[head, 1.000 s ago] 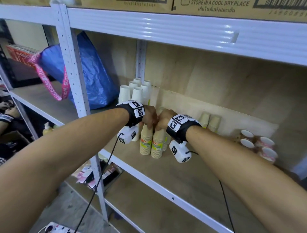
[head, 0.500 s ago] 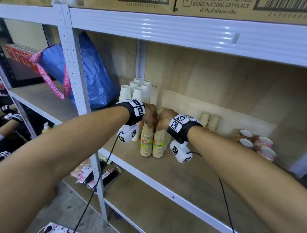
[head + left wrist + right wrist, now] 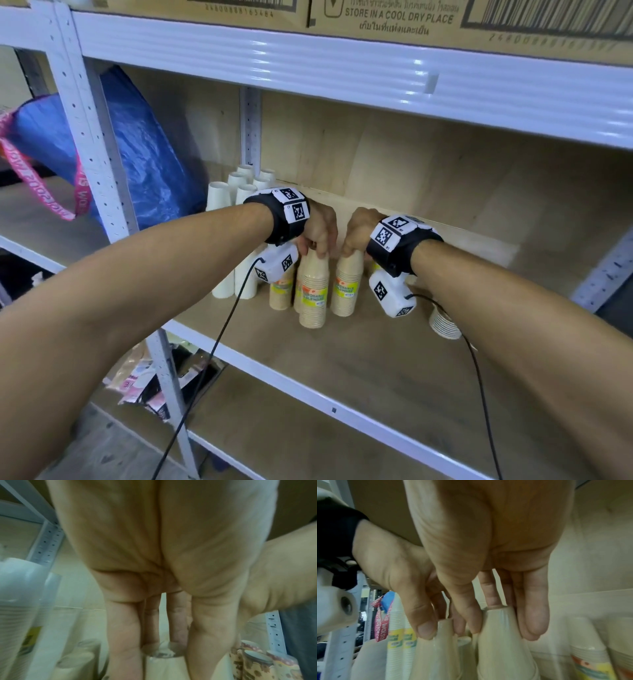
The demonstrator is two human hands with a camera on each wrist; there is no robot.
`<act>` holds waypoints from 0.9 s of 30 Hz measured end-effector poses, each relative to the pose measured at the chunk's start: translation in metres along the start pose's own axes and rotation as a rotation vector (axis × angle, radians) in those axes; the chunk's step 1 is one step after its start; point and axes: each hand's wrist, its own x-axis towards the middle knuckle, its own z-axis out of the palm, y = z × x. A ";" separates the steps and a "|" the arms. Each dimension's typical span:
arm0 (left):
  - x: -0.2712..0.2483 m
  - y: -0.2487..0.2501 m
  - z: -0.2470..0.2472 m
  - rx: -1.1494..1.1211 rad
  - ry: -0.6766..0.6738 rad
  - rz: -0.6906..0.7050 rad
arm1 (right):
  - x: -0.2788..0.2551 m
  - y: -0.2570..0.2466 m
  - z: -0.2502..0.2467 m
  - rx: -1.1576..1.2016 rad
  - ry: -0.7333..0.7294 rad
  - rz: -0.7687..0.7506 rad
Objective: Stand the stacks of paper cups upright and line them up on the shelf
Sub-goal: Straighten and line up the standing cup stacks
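Two tan paper cup stacks with yellow-green labels stand upside down on the wooden shelf (image 3: 359,363). My left hand (image 3: 317,251) grips the top of the left tan stack (image 3: 312,291); its fingers (image 3: 123,635) point down around the stack's top (image 3: 161,655). My right hand (image 3: 352,253) pinches the top of the right tan stack (image 3: 347,287) between thumb and fingers (image 3: 532,615). In the right wrist view that stack (image 3: 503,649) stands beside the left one (image 3: 443,649). A third tan stack (image 3: 281,296) stands behind the left wrist camera.
Several white cup stacks (image 3: 236,192) stand upright at the back left. A cream stack (image 3: 443,323) shows under my right forearm. Patterned cups (image 3: 254,665) lie to the right. A blue bag (image 3: 147,154) sits beyond the white post (image 3: 78,137). Cardboard boxes (image 3: 394,17) fill the shelf above.
The two tan stacks now stand a little apart, the left one nearer the shelf's front. Both hands still hold the stacks' tops.
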 end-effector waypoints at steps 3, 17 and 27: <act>0.011 0.016 -0.007 0.018 0.030 0.027 | 0.008 0.020 -0.010 -0.027 -0.023 0.061; 0.104 0.061 -0.029 0.144 0.236 0.113 | 0.052 0.111 -0.007 0.003 0.006 0.217; 0.173 0.057 -0.025 0.310 0.298 0.140 | 0.080 0.141 0.009 0.029 -0.006 0.268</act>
